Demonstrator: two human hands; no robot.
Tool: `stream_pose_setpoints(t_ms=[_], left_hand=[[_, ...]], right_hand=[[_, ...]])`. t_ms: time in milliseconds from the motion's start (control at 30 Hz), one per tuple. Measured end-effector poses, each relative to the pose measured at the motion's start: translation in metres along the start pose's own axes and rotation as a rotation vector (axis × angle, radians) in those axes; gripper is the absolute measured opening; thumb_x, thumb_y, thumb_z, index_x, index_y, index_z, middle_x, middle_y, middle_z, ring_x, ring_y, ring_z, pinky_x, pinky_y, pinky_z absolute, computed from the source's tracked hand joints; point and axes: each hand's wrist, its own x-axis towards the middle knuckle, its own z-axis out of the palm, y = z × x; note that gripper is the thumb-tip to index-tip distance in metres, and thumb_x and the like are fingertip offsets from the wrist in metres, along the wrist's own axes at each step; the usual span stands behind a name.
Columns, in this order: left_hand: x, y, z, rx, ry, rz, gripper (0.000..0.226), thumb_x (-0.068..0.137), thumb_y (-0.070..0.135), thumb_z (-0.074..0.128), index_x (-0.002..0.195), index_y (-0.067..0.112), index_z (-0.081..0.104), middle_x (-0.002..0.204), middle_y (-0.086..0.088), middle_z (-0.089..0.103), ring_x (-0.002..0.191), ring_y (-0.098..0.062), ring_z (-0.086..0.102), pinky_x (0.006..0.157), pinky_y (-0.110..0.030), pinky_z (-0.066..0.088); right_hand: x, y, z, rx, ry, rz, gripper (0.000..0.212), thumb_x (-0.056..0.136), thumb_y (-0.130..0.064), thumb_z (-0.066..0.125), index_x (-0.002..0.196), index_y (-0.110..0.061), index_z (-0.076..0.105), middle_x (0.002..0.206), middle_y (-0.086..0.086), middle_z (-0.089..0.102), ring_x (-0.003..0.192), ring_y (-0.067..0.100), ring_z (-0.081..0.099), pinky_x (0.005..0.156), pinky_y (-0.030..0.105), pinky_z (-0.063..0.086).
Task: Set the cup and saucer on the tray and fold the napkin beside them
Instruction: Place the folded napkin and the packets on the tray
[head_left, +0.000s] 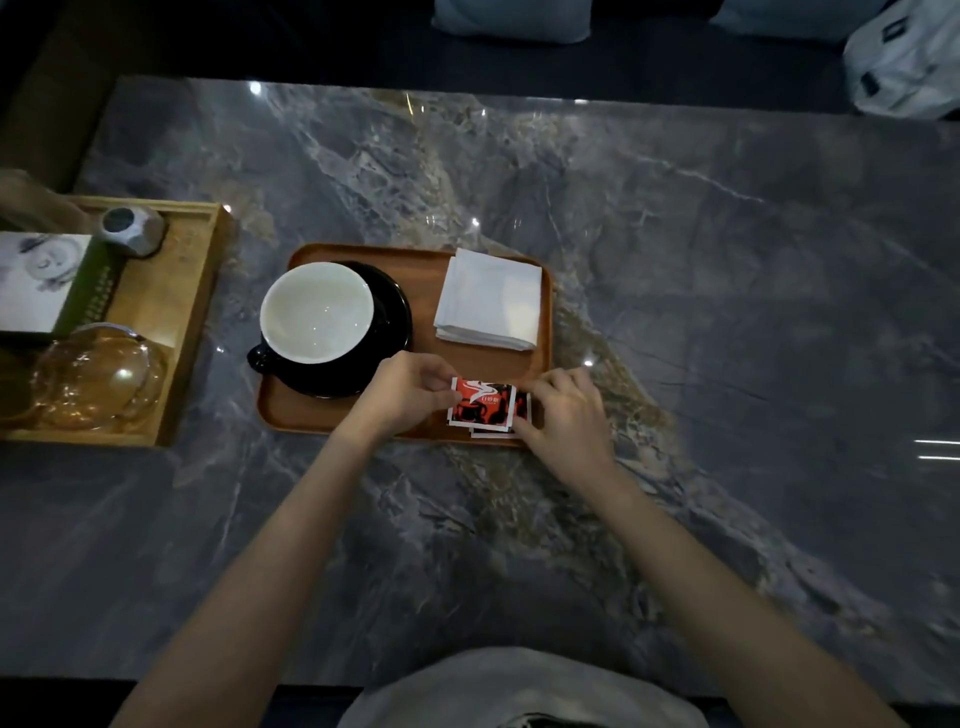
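A brown wooden tray (405, 260) lies on the marble table. On its left half a black cup with a white inside (317, 312) stands on a black saucer (392, 304). A folded white napkin (488, 299) rests on the tray's far right part. At the tray's near right corner lie red, black and white sachets (483, 408). My left hand (410, 389) pinches their left edge. My right hand (563, 410) holds their right side, fingers curled over them.
A second, lighter wooden tray (192, 332) stands at the left with a glass dish (96, 374), a box (44, 283) and a small grey cup (130, 228). A white plastic bag (904, 62) lies at the far right beyond the table edge.
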Motion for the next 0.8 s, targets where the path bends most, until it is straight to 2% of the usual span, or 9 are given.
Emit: stream_pose_setpoints(t_ms=[133, 267, 400, 533, 800], left_hand=[[0.003, 0.004, 0.007, 0.011, -0.024, 0.004, 0.024, 0.078, 0.016, 0.071, 0.1, 0.007, 0.066, 0.085, -0.002, 0.064, 0.081, -0.011, 0.058, 0.067, -0.016, 0.043], [0.003, 0.009, 0.018, 0.044, -0.019, -0.008, 0.026, 0.077, 0.014, 0.07, 0.102, 0.009, 0.066, 0.09, -0.01, 0.071, 0.083, -0.019, 0.065, 0.079, -0.026, 0.048], [-0.002, 0.011, 0.025, 0.125, 0.043, 0.009, 0.028, 0.076, 0.018, 0.07, 0.104, 0.016, 0.067, 0.09, -0.01, 0.072, 0.084, -0.022, 0.066, 0.079, -0.031, 0.051], [-0.004, 0.01, 0.027, 0.177, 0.056, 0.0, 0.029, 0.078, 0.025, 0.068, 0.107, 0.023, 0.066, 0.093, -0.004, 0.072, 0.088, -0.022, 0.065, 0.078, -0.035, 0.053], [-0.001, 0.011, 0.033, 0.256, 0.13, 0.052, 0.026, 0.079, 0.024, 0.067, 0.104, 0.019, 0.068, 0.099, -0.01, 0.06, 0.092, -0.026, 0.059, 0.076, -0.036, 0.048]], right_hand=[[0.0, -0.001, -0.008, 0.05, -0.071, 0.007, 0.052, 0.078, -0.016, 0.062, 0.129, -0.013, 0.05, 0.118, 0.006, 0.061, 0.11, 0.024, 0.043, 0.098, 0.04, 0.038], [0.003, 0.0, -0.014, 0.084, -0.09, 0.002, 0.049, 0.081, -0.02, 0.058, 0.129, -0.015, 0.05, 0.118, 0.005, 0.062, 0.11, 0.022, 0.043, 0.096, 0.038, 0.035], [0.005, 0.002, -0.015, -0.02, -0.126, -0.07, 0.043, 0.082, -0.03, 0.06, 0.122, -0.016, 0.057, 0.112, 0.007, 0.061, 0.11, 0.024, 0.042, 0.093, 0.038, 0.035], [0.005, 0.003, -0.014, -0.082, -0.122, -0.105, 0.042, 0.084, -0.033, 0.06, 0.123, -0.016, 0.056, 0.115, 0.006, 0.058, 0.111, 0.025, 0.041, 0.092, 0.038, 0.036], [0.001, 0.0, -0.008, -0.091, -0.066, -0.084, 0.041, 0.083, -0.028, 0.061, 0.12, -0.011, 0.056, 0.117, 0.008, 0.059, 0.111, 0.027, 0.044, 0.092, 0.04, 0.039]])
